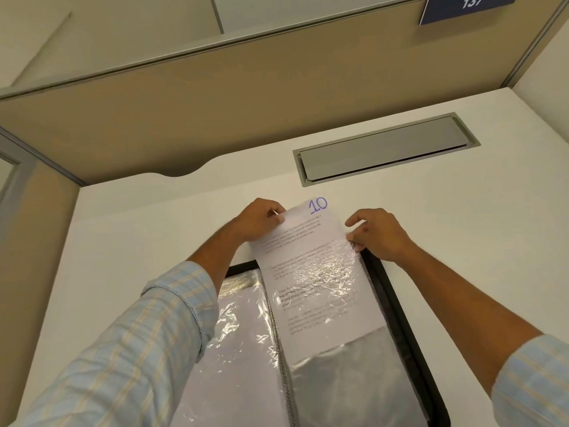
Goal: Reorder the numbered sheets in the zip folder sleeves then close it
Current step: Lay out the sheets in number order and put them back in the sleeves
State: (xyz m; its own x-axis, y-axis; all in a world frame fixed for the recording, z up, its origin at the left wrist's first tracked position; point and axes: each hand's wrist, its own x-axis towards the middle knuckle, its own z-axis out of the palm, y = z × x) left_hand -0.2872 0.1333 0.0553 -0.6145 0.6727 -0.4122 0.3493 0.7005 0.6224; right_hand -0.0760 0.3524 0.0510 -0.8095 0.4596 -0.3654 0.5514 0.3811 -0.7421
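A black zip folder [400, 306] lies open on the white desk [154, 229], its clear plastic sleeves spread left and right of the spine. A printed sheet marked "10" [308, 238] sits partway in the right sleeve [348, 374], its top half sticking out past the sleeve's mouth. My left hand [255, 220] pinches the sheet's top left corner. My right hand [377, 232] pinches the top right corner of the crinkled sleeve by the folder's edge. The left sleeve [243, 328] holds a white sheet whose number is hidden.
A grey cable-hatch lid [385, 149] is set into the desk behind the folder. Beige partition walls [184, 112] enclose the desk at the back and left. A blue sign reading "137" [468, 4] hangs at the top right.
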